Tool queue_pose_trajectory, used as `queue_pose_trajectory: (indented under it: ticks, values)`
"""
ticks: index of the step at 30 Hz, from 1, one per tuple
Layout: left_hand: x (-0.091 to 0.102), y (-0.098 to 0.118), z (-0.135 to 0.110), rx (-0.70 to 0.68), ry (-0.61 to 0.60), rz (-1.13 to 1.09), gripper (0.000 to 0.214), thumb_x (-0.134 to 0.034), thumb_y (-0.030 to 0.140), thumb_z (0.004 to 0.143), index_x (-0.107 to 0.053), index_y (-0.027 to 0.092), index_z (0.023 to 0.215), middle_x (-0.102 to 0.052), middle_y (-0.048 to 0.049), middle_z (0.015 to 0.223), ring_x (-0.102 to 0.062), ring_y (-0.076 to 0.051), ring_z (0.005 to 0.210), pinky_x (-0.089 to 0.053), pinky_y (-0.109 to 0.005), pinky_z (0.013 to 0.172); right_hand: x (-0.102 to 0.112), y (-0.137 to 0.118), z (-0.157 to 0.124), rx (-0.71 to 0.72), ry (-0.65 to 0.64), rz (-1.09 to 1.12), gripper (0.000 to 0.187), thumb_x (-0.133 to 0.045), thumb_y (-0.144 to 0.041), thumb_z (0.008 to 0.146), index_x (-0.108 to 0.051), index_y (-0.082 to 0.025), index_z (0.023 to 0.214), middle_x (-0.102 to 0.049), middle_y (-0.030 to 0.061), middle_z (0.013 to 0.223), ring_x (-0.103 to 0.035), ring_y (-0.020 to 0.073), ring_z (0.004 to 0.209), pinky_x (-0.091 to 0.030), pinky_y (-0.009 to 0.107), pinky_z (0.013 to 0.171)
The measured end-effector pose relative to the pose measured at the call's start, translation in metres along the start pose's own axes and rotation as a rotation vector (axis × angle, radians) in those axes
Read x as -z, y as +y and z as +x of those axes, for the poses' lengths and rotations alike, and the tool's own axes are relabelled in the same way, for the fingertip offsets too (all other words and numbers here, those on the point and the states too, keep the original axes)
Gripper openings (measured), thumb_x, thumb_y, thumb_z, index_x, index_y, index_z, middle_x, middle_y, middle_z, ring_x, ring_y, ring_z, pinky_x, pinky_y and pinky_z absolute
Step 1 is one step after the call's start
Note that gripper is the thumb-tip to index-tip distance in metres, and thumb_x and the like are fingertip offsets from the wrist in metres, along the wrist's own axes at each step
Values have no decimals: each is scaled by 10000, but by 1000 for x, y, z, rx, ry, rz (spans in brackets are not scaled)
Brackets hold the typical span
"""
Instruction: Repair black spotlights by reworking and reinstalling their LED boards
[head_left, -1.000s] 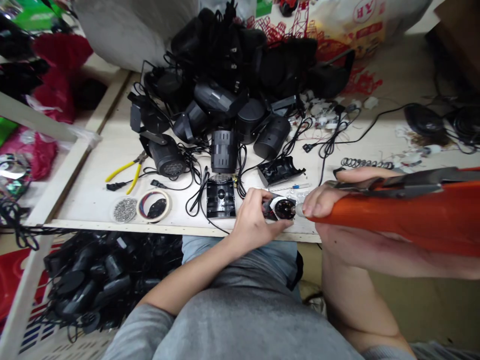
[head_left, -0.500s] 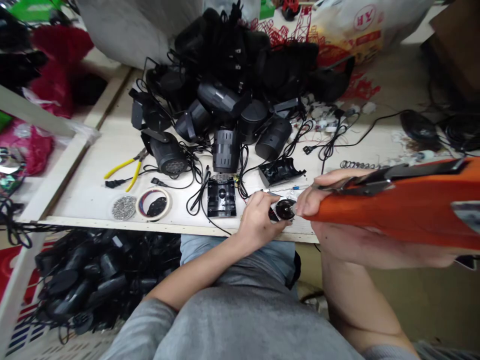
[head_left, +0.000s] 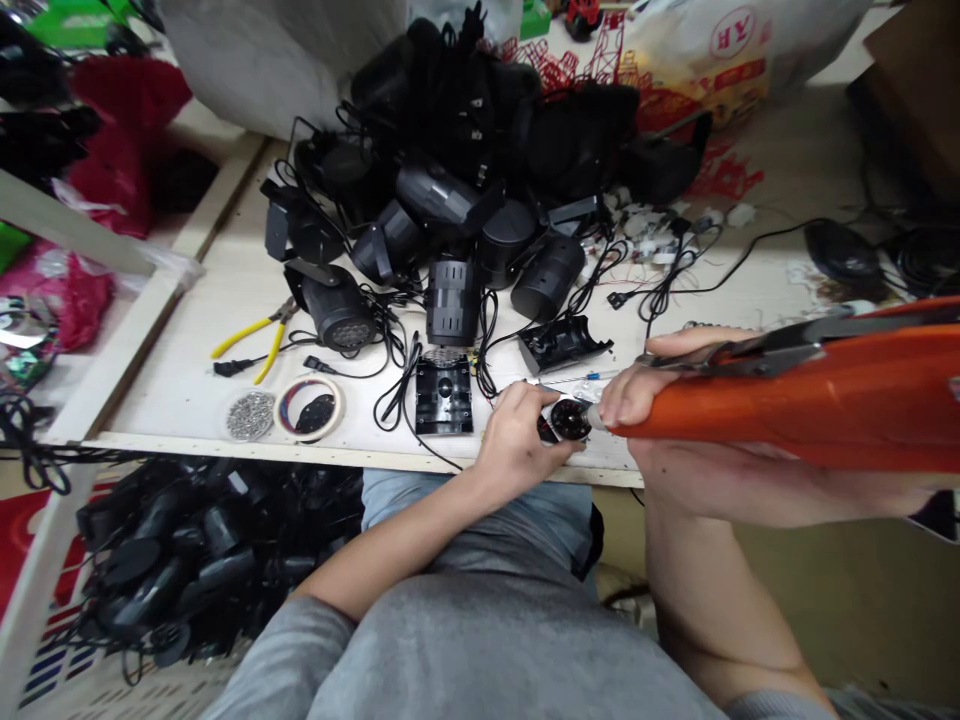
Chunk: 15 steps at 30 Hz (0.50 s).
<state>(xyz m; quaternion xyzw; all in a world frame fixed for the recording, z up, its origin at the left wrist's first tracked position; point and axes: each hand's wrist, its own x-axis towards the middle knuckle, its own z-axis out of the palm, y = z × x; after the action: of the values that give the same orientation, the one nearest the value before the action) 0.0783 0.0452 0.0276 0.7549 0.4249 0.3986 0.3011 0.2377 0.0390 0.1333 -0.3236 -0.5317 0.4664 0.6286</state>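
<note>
My left hand [head_left: 514, 438] is closed on a small round black part [head_left: 568, 420] at the front edge of the pale table [head_left: 187, 370]. My right hand [head_left: 660, 380] is wrapped round a long orange electric screwdriver [head_left: 787, 400], whose tip touches that round part. A black square housing [head_left: 443, 395] lies just left of my left hand. A black half shell [head_left: 562, 343] lies just behind the round part.
A heap of black spotlight housings with cables [head_left: 457, 180] fills the table's back. Yellow-handled pliers [head_left: 251, 340], a lid of small screws [head_left: 250, 415] and a tape roll [head_left: 309, 408] lie front left. More black lamps [head_left: 187, 550] sit in a crate below left.
The orange screwdriver has tilted up slightly at its rear. Both hands stay at the round part; the view has shifted a little.
</note>
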Motion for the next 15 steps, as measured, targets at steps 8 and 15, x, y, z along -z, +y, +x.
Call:
queue_pose_trajectory:
  ticks: [8,15]
  values:
    - [2,1,1,18,-15,-7,503,-908,274,658,-617,187,1059,-628,-32,947,-637,-216,901,-532,-349,808,-7,-3,-5,50,59,-8,627,-642,-766,742,-719,-258,1101,-696,101,1026,-654,243,622,-522,442,575]
    - [9,4,0,58,-143,5,670,-910,343,690,-563,189,1242,-612,-84,1105,-613,-281,1065,-546,-422,905,21,37,42,460,514,-352,871,-398,-942,754,-621,-232,1206,-650,111,1109,-585,142,515,-434,316,424]
